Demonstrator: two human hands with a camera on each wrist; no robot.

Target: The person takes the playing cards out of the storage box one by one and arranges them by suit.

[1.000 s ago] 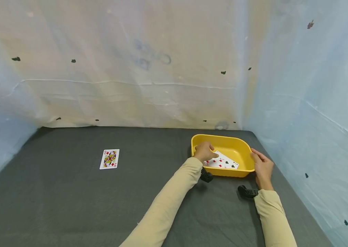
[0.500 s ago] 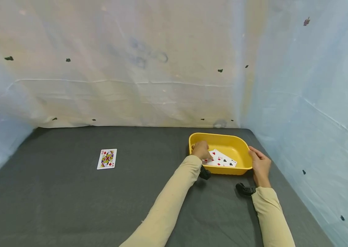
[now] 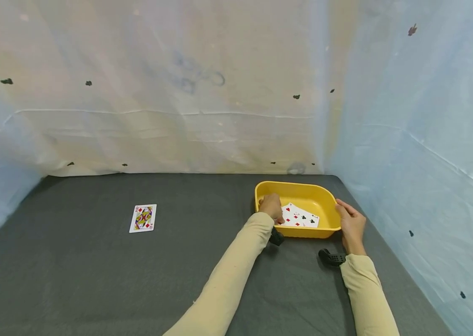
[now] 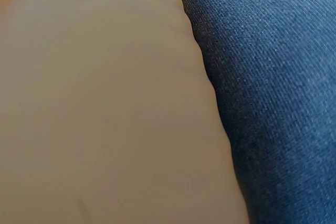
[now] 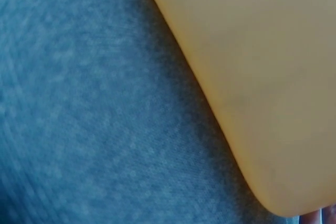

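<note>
A yellow plastic tray (image 3: 324, 205) sits at the back right of the dark cloth-covered table. Inside lie several overlapping playing cards (image 3: 299, 216) with red and black pips, face up along the near wall. My left hand (image 3: 271, 206) reaches into the tray's left end, fingers bent down at the left edge of the cards; its fingertips are hidden, and I cannot tell whether they pinch a card. At the opposite end my right hand (image 3: 353, 228) grips the rim, thumb on top. In the right wrist view, fingers (image 5: 312, 217) show beneath the tray's corner.
A queen of diamonds (image 3: 143, 218) lies face up on the dark cloth (image 3: 93, 270), well left of the tray. Pale plastic sheeting (image 3: 169, 93) hangs behind the table, and a bluish sheet (image 3: 438, 163) rises along the right side.
My left hand has shifted left and down off the middle of the cards, baring more of them. The right hand keeps its grip on the rim. The view has turned slightly right.
</note>
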